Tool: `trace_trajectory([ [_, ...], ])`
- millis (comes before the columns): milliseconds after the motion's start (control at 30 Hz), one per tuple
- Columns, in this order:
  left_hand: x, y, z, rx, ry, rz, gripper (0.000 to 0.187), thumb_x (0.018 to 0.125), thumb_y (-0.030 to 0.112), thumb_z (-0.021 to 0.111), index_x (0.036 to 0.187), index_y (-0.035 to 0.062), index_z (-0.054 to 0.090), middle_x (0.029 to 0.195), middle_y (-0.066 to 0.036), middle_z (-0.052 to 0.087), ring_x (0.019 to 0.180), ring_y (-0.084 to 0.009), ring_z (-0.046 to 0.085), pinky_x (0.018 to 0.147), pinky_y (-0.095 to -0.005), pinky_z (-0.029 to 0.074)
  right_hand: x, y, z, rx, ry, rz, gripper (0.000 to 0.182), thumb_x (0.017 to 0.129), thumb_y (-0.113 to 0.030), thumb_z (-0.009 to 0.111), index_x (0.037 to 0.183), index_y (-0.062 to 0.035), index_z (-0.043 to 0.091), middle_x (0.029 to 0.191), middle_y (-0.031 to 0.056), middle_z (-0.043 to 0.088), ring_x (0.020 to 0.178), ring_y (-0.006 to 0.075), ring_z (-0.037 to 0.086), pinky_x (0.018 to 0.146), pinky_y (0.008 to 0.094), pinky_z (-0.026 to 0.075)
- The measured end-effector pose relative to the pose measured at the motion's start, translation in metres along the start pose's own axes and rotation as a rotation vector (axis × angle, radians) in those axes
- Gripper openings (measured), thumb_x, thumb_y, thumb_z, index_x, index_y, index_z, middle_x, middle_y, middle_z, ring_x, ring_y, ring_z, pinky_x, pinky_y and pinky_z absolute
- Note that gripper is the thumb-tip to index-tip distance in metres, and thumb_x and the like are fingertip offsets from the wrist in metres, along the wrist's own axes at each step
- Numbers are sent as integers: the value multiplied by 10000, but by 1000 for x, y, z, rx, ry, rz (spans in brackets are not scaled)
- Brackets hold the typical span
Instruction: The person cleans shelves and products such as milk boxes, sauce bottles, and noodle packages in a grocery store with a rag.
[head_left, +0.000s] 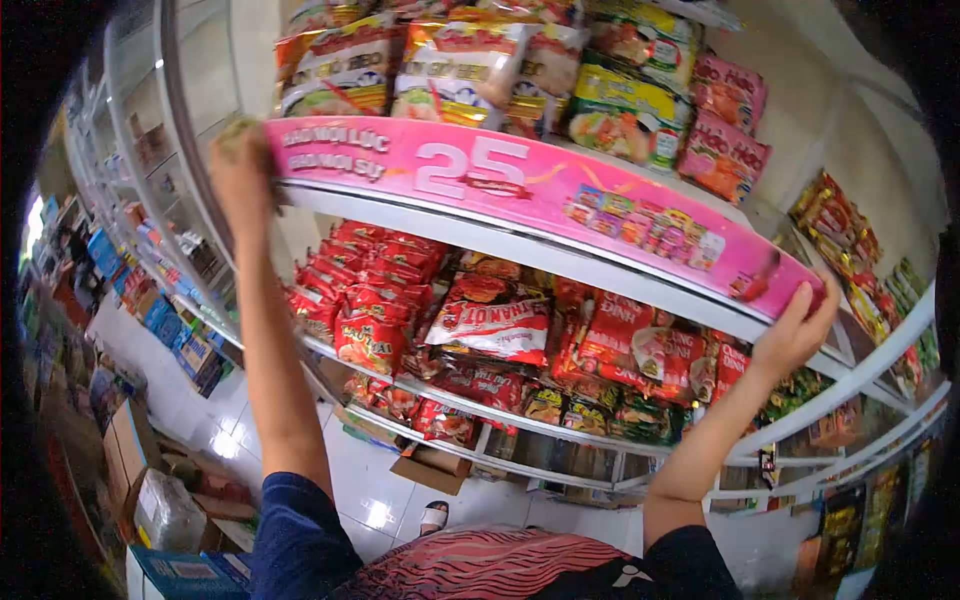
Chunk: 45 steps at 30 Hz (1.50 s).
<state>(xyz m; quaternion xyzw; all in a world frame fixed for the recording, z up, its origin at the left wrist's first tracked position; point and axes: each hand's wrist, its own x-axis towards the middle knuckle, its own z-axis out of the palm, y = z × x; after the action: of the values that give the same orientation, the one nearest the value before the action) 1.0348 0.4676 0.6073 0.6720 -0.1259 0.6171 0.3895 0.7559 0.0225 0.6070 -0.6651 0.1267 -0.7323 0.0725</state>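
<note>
A long pink promotional shelf strip (400, 165), printed with a large "25" and small pictures of packets, runs along the front edge of a white shelf (480, 235). At its left end my left hand (240, 175) is closed around the strip; a blurred greenish patch shows at the fingertips, and I cannot make out what it is. My right hand (795, 330) grips the lower right end, thumb on the front and fingers around the edge. Noodle packets (460, 70) stand on the shelf just behind the strip.
Red noodle packets (490, 320) fill the shelf below. Pink packets (725, 150) sit at the upper right. A metal upright (185, 130) stands left, with more stocked racks beyond. An open cardboard box (430, 470) and cartons (125, 450) rest on the tiled floor (375, 500).
</note>
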Motion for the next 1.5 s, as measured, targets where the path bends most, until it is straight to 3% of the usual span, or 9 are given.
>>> trace_trajectory([
  [233, -34, 110, 24, -148, -12, -70, 358, 773, 251, 537, 1022, -2, 503, 927, -185, 541, 864, -319, 509, 777, -386, 370, -1, -3, 2, -2, 72, 5, 218, 779, -155, 507, 945, -17, 540, 918, 137, 550, 846, 285, 527, 771, 343, 400],
  [533, -162, 338, 3, -626, -1047, 694, 411, 553, 209, 677, 885, 50, 494, 827, -118, 437, 793, -282, 454, 666, -379, 375, -10, 7, -20, -49, -153, -142, 375, 759, -158, 542, 1101, -33, 449, 1089, 181, 473, 1013, 333, 460, 846, 382, 368],
  [633, -227, 334, 5, -795, -1121, 675, 414, 543, 206, 684, 884, 64, 497, 832, -113, 430, 801, -277, 452, 671, -379, 378, -50, 14, -35, 286, -90, -13, 707, 707, -77, 585, 1284, 8, 186, 1357, 237, 67, 1270, 343, 106, 1011, 424, 146],
  [767, -338, 251, 23, -581, -1204, 293, 431, 573, 165, 667, 910, 8, 450, 881, -167, 445, 832, -349, 448, 720, -409, 381, -164, 73, -107, 305, -439, 165, 297, 756, -29, 514, 1043, 45, 505, 1049, 154, 533, 1016, 249, 484, 889, 345, 352],
  [900, -404, 150, -6, -111, -1050, -7, 401, 625, 132, 639, 962, 1, 468, 893, -173, 474, 833, -341, 454, 734, -412, 376, -257, 157, -235, -86, -487, 833, 137, 751, -29, 504, 864, -8, 578, 851, 83, 590, 755, 163, 536, 663, 255, 417],
  [1167, -384, 84, 0, 453, -784, -202, 357, 634, 156, 644, 933, 27, 497, 849, -150, 523, 816, -332, 488, 703, -417, 385, -206, 334, -264, -817, -508, 287, 282, 730, -130, 535, 964, 26, 520, 950, 189, 524, 928, 339, 454, 827, 414, 340],
  [1300, -398, 129, 5, 417, -872, -246, 349, 629, 184, 647, 901, 21, 501, 840, -153, 523, 816, -321, 488, 702, -415, 388, -199, 402, -218, -1330, -868, 584, 490, 795, -413, 460, 1112, -39, 449, 1219, 179, 408, 1159, 381, 302, 940, 540, 186],
  [1433, -433, 189, 3, -177, -960, -105, 327, 630, 216, 638, 876, 39, 515, 841, -152, 512, 827, -314, 485, 719, -411, 386, -241, 511, -216, -921, -1035, 126, 428, 750, -331, 538, 1060, -36, 520, 1098, 185, 506, 999, 310, 477, 868, 424, 333],
  [1500, -421, 210, -2, -249, -1005, -38, 304, 630, 201, 633, 858, 41, 511, 834, -148, 515, 822, -311, 489, 726, -410, 385, -257, 481, -198, -583, -494, 31, 267, 733, -149, 557, 932, 29, 551, 897, 206, 557, 829, 346, 506, 787, 410, 383],
])
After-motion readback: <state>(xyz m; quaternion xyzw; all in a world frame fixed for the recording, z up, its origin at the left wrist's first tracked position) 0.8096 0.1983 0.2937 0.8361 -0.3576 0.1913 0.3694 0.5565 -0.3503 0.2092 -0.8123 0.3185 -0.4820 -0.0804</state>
